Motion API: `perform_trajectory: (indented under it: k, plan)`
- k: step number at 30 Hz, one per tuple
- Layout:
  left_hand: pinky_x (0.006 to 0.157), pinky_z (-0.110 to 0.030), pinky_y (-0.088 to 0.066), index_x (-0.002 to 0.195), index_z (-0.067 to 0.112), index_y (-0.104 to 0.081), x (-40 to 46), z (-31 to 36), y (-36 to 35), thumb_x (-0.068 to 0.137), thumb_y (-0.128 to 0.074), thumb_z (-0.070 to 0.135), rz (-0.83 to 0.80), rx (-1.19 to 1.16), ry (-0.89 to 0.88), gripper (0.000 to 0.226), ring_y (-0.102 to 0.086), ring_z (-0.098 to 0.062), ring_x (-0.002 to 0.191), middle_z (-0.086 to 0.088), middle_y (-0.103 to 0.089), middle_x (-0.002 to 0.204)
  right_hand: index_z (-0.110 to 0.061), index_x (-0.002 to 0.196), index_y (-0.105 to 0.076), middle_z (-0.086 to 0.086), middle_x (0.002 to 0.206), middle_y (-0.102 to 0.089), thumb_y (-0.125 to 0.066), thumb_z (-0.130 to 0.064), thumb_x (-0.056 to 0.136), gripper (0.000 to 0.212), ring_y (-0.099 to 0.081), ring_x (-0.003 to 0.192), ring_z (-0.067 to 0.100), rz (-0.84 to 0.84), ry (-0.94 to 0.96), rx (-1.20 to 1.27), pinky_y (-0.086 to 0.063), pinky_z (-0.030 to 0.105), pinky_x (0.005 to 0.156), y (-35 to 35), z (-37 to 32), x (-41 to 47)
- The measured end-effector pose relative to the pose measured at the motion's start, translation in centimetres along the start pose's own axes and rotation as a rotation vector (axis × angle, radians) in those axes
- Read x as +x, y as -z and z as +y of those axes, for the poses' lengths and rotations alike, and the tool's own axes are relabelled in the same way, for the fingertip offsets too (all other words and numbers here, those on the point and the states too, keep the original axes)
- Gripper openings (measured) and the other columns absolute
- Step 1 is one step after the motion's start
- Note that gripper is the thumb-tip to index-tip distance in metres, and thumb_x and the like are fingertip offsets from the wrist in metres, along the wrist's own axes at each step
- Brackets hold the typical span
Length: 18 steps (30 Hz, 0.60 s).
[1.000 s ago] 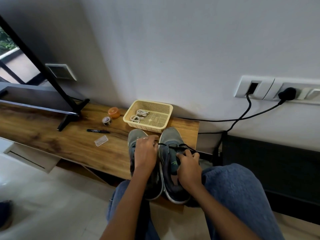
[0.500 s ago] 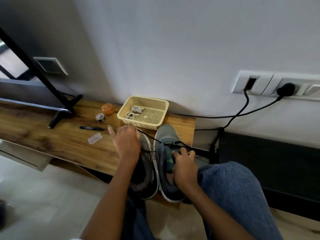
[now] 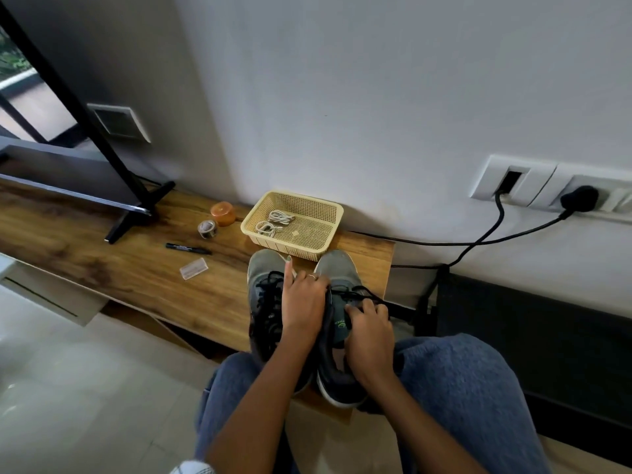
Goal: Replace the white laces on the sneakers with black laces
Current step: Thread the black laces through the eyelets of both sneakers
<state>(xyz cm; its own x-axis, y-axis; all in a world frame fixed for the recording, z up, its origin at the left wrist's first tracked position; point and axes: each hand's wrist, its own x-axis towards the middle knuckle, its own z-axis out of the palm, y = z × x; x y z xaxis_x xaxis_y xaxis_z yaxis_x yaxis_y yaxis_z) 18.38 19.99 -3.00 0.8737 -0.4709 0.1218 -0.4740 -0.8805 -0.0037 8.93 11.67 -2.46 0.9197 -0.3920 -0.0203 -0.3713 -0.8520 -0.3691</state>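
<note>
Two sneakers (image 3: 301,302) side by side on worktop (image 3: 136,275) for lacing; left hand (image 3: 302,302) steadying, grip unclear; right hand (image 3: 369,323) seemingly pinching black lace (image 3: 367,295).

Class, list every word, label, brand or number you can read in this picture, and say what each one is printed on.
Nothing here can be read with certainty.
Green print on the tongue of the right sneaker: too small and blurred to read.
Black marker on the wooden shelf: any label is too small to read.
Tape roll, basket, wall sockets: no text visible.
</note>
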Motion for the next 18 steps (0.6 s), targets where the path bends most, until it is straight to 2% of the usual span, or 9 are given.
perform_trajectory:
  k: [2, 5, 7, 10, 13, 15, 18]
  plan:
    - [0.115, -0.04, 0.009, 0.091, 0.02, -0.068, 0.0, 0.0, -0.2, 0.09, -0.062, 0.019, 0.037, 0.022, 0.023, 0.007, -0.063, -0.018, 0.092, 0.002, -0.069, 0.081, -0.019, 0.127, -0.054, 0.003, 0.128, -0.047, -0.046, -0.01, 0.092, 0.037, -0.041, 0.114, 0.025, -0.01, -0.008, -0.005, -0.041, 0.034, 0.091, 0.1, 0.1, 0.1]
    - [0.117, -0.041, 0.005, 0.075, 0.021, -0.067, 0.6, -0.8, 0.5, 0.084, -0.069, 0.018, 0.06, 0.05, 0.095, 0.009, -0.063, -0.017, 0.082, 0.004, -0.067, 0.069, -0.02, 0.128, -0.053, 0.003, 0.129, -0.046, -0.047, -0.009, 0.091, 0.039, -0.04, 0.115, 0.025, -0.023, -0.007, -0.007, -0.042, 0.034, 0.09, 0.0, 0.0, 0.0]
    - [0.116, -0.041, 0.008, 0.083, 0.022, -0.07, 0.9, -2.0, 1.2, 0.086, -0.068, 0.02, 0.099, 0.034, 0.163, 0.004, -0.064, -0.019, 0.09, 0.002, -0.07, 0.078, -0.019, 0.13, -0.052, 0.004, 0.13, -0.046, -0.049, -0.007, 0.09, 0.042, -0.04, 0.116, 0.026, -0.019, -0.014, -0.009, -0.044, 0.035, 0.089, 0.0, -0.1, -0.2]
    - [0.115, -0.044, 0.013, 0.106, 0.019, -0.066, 0.9, -4.8, 2.6, 0.093, -0.059, 0.028, 0.176, 0.006, 0.351, 0.017, -0.061, -0.024, 0.107, -0.003, -0.071, 0.097, -0.016, 0.126, -0.056, 0.006, 0.13, -0.048, -0.053, -0.006, 0.088, 0.04, -0.041, 0.117, 0.028, 0.0, -0.037, 0.004, -0.046, 0.037, 0.088, -0.1, -0.1, -0.3]
    - [0.117, -0.046, 0.007, 0.11, 0.015, -0.065, 0.4, -6.8, 3.7, 0.095, -0.056, 0.028, 0.238, -0.067, 0.493, 0.022, -0.058, -0.026, 0.11, -0.005, -0.069, 0.101, -0.014, 0.122, -0.059, 0.007, 0.128, -0.049, -0.055, -0.005, 0.086, 0.037, -0.042, 0.116, 0.029, 0.01, -0.036, 0.014, -0.047, 0.038, 0.085, -0.2, -0.1, -0.4]
    - [0.117, -0.045, 0.007, 0.111, 0.016, -0.065, 0.1, -6.7, 3.5, 0.095, -0.056, 0.027, 0.241, -0.106, 0.485, 0.022, -0.057, -0.026, 0.111, -0.006, -0.069, 0.103, -0.014, 0.122, -0.059, 0.007, 0.128, -0.048, -0.056, -0.005, 0.085, 0.037, -0.041, 0.116, 0.029, 0.007, -0.035, 0.01, -0.047, 0.038, 0.085, -0.2, -0.2, -0.3]
    - [0.116, -0.048, 0.002, 0.117, 0.017, -0.063, 0.1, -4.8, 2.9, 0.092, -0.061, 0.029, 0.233, -0.092, 0.277, 0.028, -0.058, -0.026, 0.113, -0.005, -0.07, 0.108, -0.016, 0.123, -0.057, 0.005, 0.13, -0.047, -0.055, -0.006, 0.087, 0.038, -0.04, 0.117, 0.027, -0.001, -0.037, -0.003, -0.047, 0.036, 0.085, -0.2, -0.2, -0.2]
